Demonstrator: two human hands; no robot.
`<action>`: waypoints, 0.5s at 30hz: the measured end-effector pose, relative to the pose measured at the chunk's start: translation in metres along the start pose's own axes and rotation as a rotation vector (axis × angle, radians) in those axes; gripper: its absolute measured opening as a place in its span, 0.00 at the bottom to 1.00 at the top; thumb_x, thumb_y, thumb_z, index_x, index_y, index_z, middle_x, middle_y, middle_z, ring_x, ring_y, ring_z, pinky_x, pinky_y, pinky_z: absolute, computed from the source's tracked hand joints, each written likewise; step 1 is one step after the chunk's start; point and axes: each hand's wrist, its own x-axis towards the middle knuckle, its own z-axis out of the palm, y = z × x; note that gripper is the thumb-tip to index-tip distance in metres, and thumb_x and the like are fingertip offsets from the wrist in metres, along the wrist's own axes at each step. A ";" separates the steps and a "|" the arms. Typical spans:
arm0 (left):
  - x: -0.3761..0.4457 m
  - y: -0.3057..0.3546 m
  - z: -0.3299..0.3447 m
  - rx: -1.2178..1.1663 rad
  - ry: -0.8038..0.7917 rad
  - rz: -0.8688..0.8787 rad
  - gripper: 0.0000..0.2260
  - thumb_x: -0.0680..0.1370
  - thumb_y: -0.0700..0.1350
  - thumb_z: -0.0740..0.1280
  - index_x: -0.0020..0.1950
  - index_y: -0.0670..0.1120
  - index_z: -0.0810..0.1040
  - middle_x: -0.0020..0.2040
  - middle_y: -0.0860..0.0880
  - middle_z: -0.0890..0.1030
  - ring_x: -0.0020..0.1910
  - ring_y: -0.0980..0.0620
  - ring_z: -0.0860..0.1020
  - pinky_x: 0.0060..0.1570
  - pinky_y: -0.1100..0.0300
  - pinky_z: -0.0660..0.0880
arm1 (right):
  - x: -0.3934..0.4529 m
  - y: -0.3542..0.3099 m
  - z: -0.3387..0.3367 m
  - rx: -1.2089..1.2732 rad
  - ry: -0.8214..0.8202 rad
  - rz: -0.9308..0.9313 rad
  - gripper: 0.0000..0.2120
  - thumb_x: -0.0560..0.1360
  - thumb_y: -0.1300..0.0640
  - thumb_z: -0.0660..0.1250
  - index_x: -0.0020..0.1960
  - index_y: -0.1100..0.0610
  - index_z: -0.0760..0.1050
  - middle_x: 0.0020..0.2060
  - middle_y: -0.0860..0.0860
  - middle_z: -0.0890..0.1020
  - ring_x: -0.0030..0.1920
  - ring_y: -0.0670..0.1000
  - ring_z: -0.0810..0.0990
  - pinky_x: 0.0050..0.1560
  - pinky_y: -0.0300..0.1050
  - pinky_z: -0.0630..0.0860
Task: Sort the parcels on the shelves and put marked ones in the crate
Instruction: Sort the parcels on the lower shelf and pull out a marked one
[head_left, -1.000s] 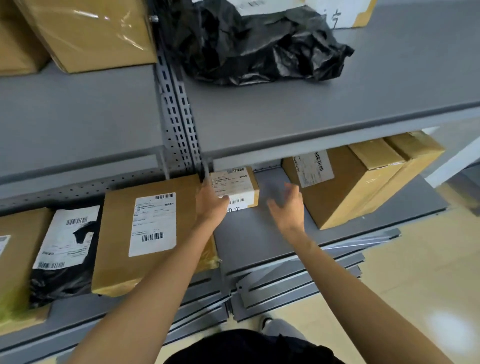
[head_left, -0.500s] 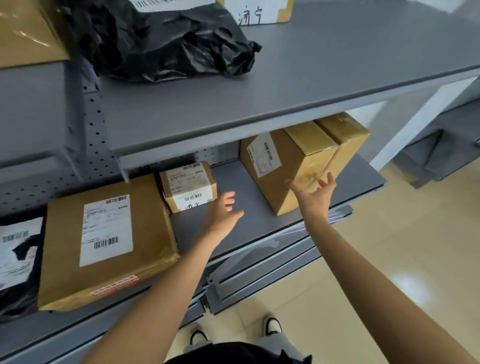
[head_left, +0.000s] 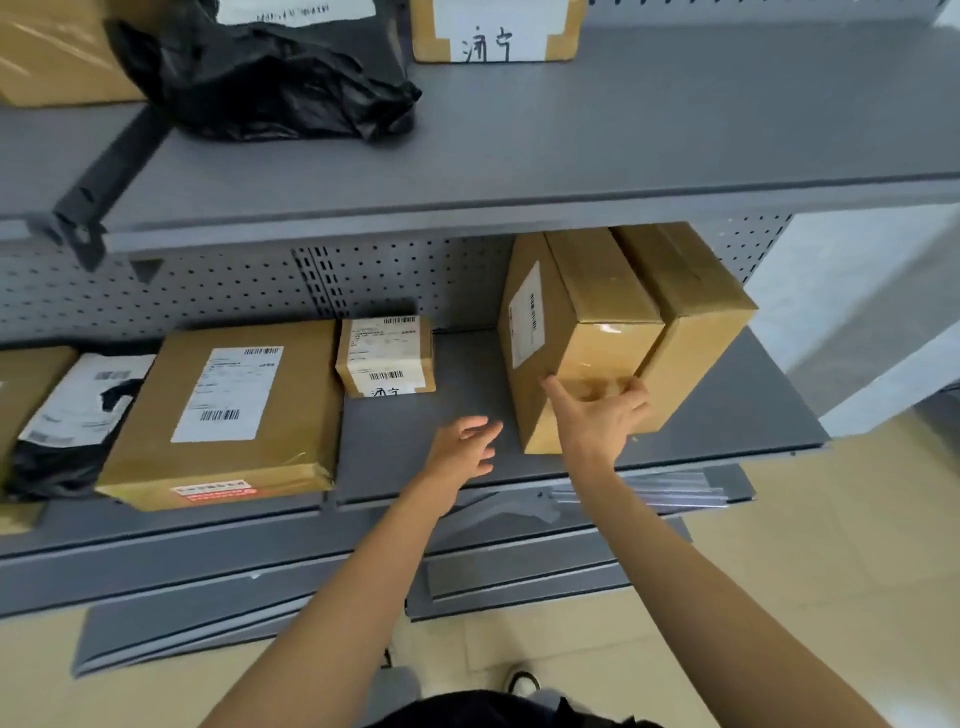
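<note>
On the lower shelf (head_left: 727, 410) a tall brown box (head_left: 576, 322) with a side label stands against a second brown box (head_left: 691, 312). My right hand (head_left: 597, 415) lies spread against the front face of the tall box, fingers straight. My left hand (head_left: 462, 447) hovers open over the bare shelf just left of it, holding nothing. A small box (head_left: 387, 356) with handwritten marks on its label sits at the back. Left of it lies a flat brown parcel (head_left: 228, 410). No crate is in view.
A black bag parcel with a white label (head_left: 67, 415) lies at the far left. On the upper shelf (head_left: 675, 130) sit a crumpled black bag (head_left: 270, 78), a marked box (head_left: 493, 31) and a brown box (head_left: 52, 57). Grey shelf boards (head_left: 519, 566) lie on the floor.
My left hand has left the small marked box and moved right. My right hand reached right and now touches the tall brown box. The view swung right.
</note>
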 end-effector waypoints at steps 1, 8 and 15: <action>-0.006 0.000 0.005 -0.150 -0.029 -0.092 0.23 0.75 0.49 0.68 0.67 0.42 0.69 0.63 0.41 0.74 0.55 0.45 0.77 0.49 0.54 0.77 | -0.004 0.000 -0.002 0.028 -0.016 0.011 0.45 0.62 0.46 0.77 0.68 0.60 0.57 0.61 0.53 0.65 0.54 0.52 0.67 0.56 0.49 0.68; -0.033 -0.008 0.000 -0.867 0.018 -0.236 0.32 0.66 0.51 0.76 0.65 0.47 0.67 0.63 0.36 0.67 0.56 0.35 0.74 0.53 0.40 0.76 | -0.043 0.012 -0.015 0.343 -0.230 0.089 0.37 0.61 0.48 0.78 0.63 0.60 0.64 0.56 0.52 0.74 0.55 0.51 0.75 0.55 0.46 0.74; -0.052 -0.031 -0.016 -1.054 -0.222 -0.041 0.29 0.67 0.50 0.75 0.66 0.49 0.70 0.63 0.38 0.76 0.60 0.39 0.77 0.63 0.39 0.69 | -0.079 0.017 -0.015 0.530 -0.561 0.274 0.21 0.67 0.52 0.75 0.55 0.63 0.76 0.40 0.54 0.85 0.42 0.51 0.85 0.50 0.47 0.80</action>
